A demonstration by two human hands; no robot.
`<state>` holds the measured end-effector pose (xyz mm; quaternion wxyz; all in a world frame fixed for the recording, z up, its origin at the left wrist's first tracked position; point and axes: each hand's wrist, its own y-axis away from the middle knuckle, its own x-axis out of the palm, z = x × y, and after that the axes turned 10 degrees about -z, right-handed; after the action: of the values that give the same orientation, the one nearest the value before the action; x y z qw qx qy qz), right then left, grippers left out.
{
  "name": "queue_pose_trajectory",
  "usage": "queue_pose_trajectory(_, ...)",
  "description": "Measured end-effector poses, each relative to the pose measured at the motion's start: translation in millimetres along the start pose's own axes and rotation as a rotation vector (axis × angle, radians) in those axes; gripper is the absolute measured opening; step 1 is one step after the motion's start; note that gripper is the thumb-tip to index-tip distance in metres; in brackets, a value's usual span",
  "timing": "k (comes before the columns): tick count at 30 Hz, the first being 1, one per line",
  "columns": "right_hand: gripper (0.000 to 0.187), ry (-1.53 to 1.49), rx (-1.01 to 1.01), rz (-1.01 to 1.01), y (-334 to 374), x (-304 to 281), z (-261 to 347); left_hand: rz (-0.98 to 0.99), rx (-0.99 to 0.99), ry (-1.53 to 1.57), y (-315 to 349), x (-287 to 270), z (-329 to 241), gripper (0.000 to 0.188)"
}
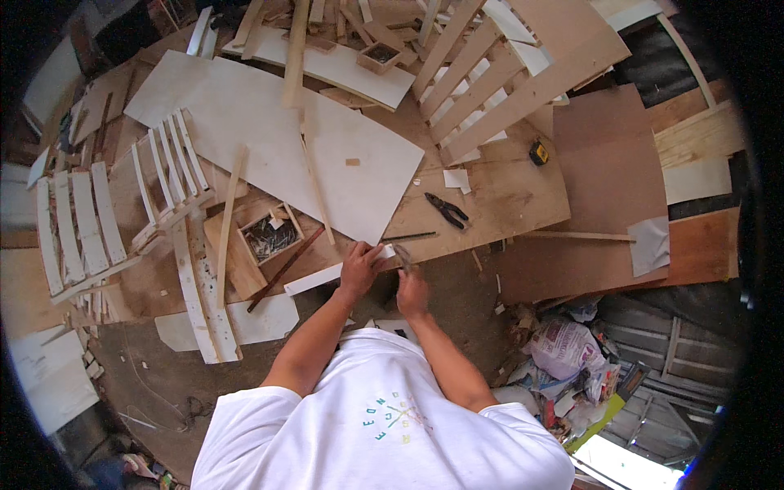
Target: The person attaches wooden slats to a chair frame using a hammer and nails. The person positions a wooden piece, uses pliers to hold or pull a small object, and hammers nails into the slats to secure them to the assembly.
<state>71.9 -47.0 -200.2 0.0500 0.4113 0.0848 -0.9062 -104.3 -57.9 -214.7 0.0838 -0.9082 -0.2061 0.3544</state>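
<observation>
My left hand (358, 269) grips a narrow white wooden strip (314, 280) near its right end, at the front edge of the workbench. In my closed right hand (412, 294) is a hammer (403, 257), its grey metal head close to that end of the strip. Whether a nail stands there is too small to tell. Just beyond my hands lies a dark pencil (411, 237). Black-handled pliers (447, 211) rest farther right on the plywood. To the left of my left hand sits a small wooden box (251, 249) holding many nails.
A large white board (245, 106) covers the bench's middle. Slatted white frames (82, 224) stand at left, and a bigger slatted panel (506, 90) rises at the far right. A yellow-black tape measure (538, 153) lies near the right edge. Bags and scraps (565, 349) fill the floor at right.
</observation>
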Motion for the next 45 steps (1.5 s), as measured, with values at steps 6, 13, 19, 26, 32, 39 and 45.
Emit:
queue_pose_trajectory(6,0.031,-0.014,0.075,0.033,6,-4,-2,0.012,-0.033,-0.007,2,3,2,0.040)
queue_pose_trajectory(13,0.031,0.093,0.133,0.119,-8,-11,27,-0.003,-0.048,0.043,3,2,8,0.041)
queue_pose_trajectory(19,0.034,-0.044,-0.010,-0.065,5,-2,3,0.023,-0.051,0.020,3,3,2,0.042)
queue_pose_trajectory(26,0.035,-0.269,0.144,-0.198,9,-11,22,0.020,-0.044,0.045,1,-2,8,0.042)
queue_pose_trajectory(32,0.050,-0.261,0.261,-0.039,12,-17,6,0.059,0.069,0.001,-5,-15,7,0.046)
queue_pose_trajectory(39,0.043,-0.446,0.362,0.036,15,-32,-10,0.120,0.152,-0.115,1,-25,2,0.046)
queue_pose_trajectory(45,0.032,-0.803,0.552,0.033,6,-45,-2,0.226,0.025,-0.046,-19,-49,-20,0.037)
